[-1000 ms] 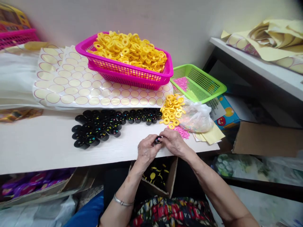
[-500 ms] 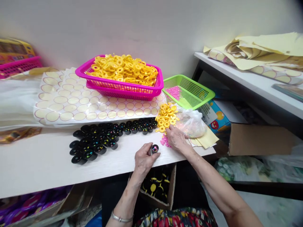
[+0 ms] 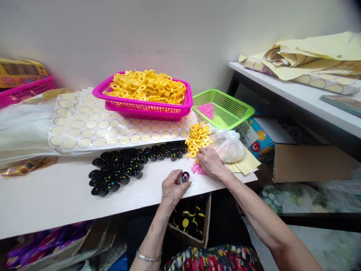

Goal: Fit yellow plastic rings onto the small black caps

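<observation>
Far left you've got one pink basket (image 3: 26,92) with a yellow printed box (image 3: 22,71) in it, kinda glossy looking. Next come shiny sheets (image 3: 84,133) covered in cream ovals with thin pink outlines. In front of those, your bench (image 3: 56,199) carries a bunch of round black cups (image 3: 113,184) with coloured bits in lots of them, packed so tight that I can't get an honest count. One magenta basket (image 3: 146,105), mesh plastic, sits on the sheets, heaped with yellow ring pieces (image 3: 149,86), way too many to number.

Your left hand (image 3: 173,186) has thumb and fingers curled round one black cup (image 3: 185,176), which is at the front of the bench, mouth up, pink and other bits inside. Below the bench edge there's one cardboard box (image 3: 208,218) holding black pieces with yellow discs.

Just right of that cup is one pile of tiny pink bits (image 3: 197,169), with one heap of yellow rings (image 3: 197,135) behind. Your right hand (image 3: 210,162) is bent down at both, fingertips hidden, so can't tell if it's pinching anything. Beside it: one crinkly see-through bag (image 3: 229,146), then one green mesh basket (image 3: 235,107) with more pink bits.
</observation>
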A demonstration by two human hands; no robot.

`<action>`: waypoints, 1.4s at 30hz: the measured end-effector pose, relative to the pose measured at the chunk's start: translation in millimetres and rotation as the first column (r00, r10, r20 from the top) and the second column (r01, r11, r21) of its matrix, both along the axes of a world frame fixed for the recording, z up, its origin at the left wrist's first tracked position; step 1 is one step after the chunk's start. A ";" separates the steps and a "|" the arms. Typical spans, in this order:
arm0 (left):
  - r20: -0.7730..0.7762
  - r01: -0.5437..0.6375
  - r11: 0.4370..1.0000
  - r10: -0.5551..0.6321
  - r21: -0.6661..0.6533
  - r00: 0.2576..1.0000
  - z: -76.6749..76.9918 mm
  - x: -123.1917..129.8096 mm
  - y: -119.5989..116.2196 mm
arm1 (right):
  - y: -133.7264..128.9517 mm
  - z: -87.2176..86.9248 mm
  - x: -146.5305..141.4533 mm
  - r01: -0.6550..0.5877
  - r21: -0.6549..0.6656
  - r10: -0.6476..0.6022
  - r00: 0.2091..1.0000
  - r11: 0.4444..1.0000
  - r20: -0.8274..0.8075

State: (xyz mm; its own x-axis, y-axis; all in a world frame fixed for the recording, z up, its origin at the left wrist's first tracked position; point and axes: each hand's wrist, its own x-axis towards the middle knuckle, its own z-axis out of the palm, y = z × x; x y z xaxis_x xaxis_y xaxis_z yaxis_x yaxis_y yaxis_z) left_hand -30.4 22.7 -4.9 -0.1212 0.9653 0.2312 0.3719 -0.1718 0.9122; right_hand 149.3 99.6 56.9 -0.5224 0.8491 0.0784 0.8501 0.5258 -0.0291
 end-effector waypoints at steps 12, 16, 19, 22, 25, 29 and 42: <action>0.089 -0.008 1.000 0.007 0.010 0.996 1.9 -0.6 -0.9 | 4.1 -10.4 7.9 0.028 0.080 -0.008 0.970 0.996 -0.245; 0.249 -0.137 0.990 0.127 0.019 0.960 11.6 -0.5 -6.4 | -2.0 -14.5 7.8 0.035 0.244 0.068 0.913 0.969 -0.403; 0.372 -0.271 0.961 0.271 -0.053 0.888 27.8 5.9 -13.3 | -19.2 -11.6 2.3 -0.006 0.367 0.191 0.861 0.930 -0.471; 0.487 -0.161 0.965 0.244 -0.207 0.839 50.9 18.0 -19.7 | -41.8 -7.1 -6.5 -0.034 0.458 0.292 0.812 0.888 -0.505; 0.595 0.000 0.959 0.175 -0.283 0.784 69.4 29.2 -22.8 | -58.3 -6.0 -14.4 -0.077 0.511 0.380 0.764 0.856 -0.522; 0.664 -0.026 0.949 0.240 -0.314 0.708 74.5 34.5 -20.2 | -63.0 -10.3 -19.3 -0.092 0.508 0.426 0.683 0.856 -0.593; 0.718 -0.126 0.946 0.309 -0.297 0.624 73.3 28.2 11.2 | -19.2 -33.0 -7.3 0.101 0.364 0.213 0.656 0.926 -0.724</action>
State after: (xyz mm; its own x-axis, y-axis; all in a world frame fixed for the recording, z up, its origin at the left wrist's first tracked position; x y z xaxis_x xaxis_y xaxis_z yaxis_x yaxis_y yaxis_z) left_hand -2.2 33.9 68.4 -0.3759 0.8981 -0.2283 -0.4498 0.0385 0.8923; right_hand 142.0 80.4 23.9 -0.1983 0.6504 0.7332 0.5896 0.6768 -0.4408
